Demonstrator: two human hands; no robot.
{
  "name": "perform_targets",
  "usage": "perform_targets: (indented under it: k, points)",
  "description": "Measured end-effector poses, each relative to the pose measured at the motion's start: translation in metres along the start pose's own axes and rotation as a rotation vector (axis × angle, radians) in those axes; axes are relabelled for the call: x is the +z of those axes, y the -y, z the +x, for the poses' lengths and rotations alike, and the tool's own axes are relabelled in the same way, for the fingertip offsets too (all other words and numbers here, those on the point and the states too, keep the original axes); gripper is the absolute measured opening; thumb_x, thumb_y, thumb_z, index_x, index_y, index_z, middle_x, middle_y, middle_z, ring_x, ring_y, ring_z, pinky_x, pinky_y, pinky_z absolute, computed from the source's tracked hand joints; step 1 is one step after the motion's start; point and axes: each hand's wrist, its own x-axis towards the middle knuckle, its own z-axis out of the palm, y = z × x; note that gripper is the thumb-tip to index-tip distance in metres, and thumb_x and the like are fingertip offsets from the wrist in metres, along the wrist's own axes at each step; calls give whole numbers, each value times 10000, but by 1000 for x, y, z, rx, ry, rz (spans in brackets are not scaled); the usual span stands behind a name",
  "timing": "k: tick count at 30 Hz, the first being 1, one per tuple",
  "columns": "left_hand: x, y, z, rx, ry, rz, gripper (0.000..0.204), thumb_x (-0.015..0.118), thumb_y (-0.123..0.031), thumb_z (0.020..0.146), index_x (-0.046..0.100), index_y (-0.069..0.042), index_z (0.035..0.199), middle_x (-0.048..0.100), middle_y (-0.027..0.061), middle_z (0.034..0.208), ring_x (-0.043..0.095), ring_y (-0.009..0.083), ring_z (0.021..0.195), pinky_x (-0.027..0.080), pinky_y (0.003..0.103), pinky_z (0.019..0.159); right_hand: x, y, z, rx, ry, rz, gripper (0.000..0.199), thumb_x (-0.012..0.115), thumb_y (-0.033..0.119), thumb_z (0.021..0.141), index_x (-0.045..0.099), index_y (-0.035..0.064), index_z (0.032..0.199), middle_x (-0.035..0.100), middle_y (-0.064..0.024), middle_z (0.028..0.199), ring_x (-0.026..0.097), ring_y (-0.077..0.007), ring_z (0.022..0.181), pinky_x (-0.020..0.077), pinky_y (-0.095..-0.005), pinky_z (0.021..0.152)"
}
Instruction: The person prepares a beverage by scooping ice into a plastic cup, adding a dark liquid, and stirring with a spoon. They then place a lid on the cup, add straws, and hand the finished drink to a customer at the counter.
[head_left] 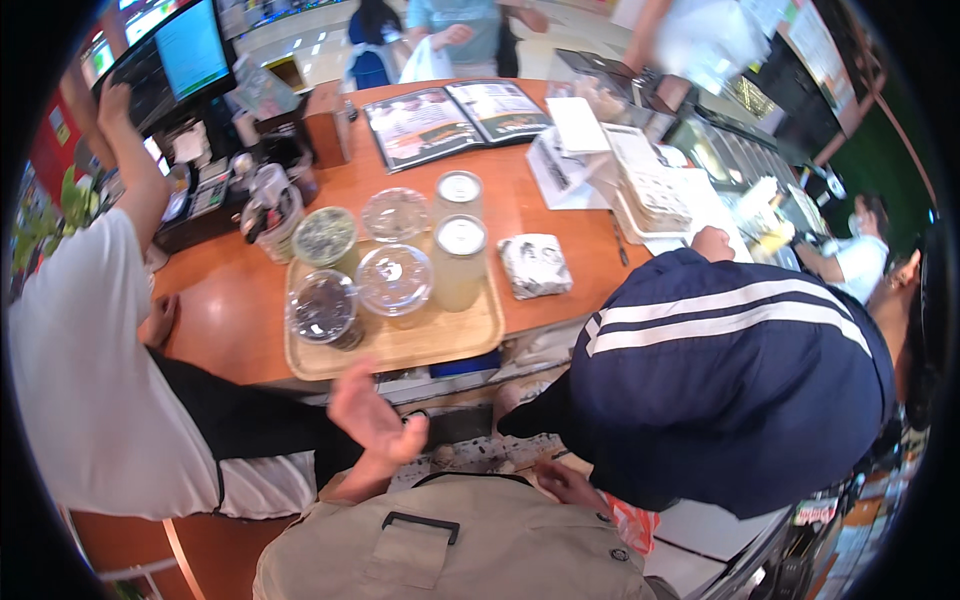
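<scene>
My left hand (pixel 375 415) is raised in front of the tray's near edge, palm turned up, fingers and thumb apart, slightly blurred and empty. Just beyond it, a wooden tray (pixel 400 362) carries several lidded plastic cups: a dark drink (pixel 325 308), a clear-domed cup (pixel 395 282), a green-topped cup (pixel 325 237) and a tall pale drink (pixel 459 265) among them. Low beside my beige jacket is what appears to be my right hand (pixel 568 484), partly hidden. Its grip does not show clearly; a red-and-white plastic bag (pixel 632 523) hangs close by.
A wrapped packet (pixel 534 265) lies right of the tray on the counter (pixel 225 315). An open menu (pixel 455 122) is behind. A person in striped navy (pixel 730 380) crowds the right; one in a white shirt (pixel 85 370) reaches toward a screen (pixel 190 60) at left.
</scene>
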Motion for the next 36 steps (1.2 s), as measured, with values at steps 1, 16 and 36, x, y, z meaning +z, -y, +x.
perform_targets:
  k: [1,16,36]
  points:
    - [14,-8,-8,-85,193,-130,757,739,-224,697,293,-38,1280,424,165,1229,416,286,1162,328,426,971,-13,21,5,-102,-12,76,461,570,123,881,393,24,1295,530,-97,1179,535,-181,1059,440,-305,885]
    - [216,-19,-51,-363,1244,99,415,599,-290,810,520,-78,1158,573,116,1064,525,300,1047,408,388,883,-232,-37,16,-447,-990,379,227,517,-3,840,552,-10,1065,612,-46,860,565,-91,705,442,-195,628]
    - [355,102,17,-119,1074,84,356,661,-240,785,573,-132,1113,601,64,1017,561,241,969,431,355,865,-584,205,200,-737,-866,-14,229,601,158,838,597,51,1040,600,0,906,524,-72,735,436,-206,603]
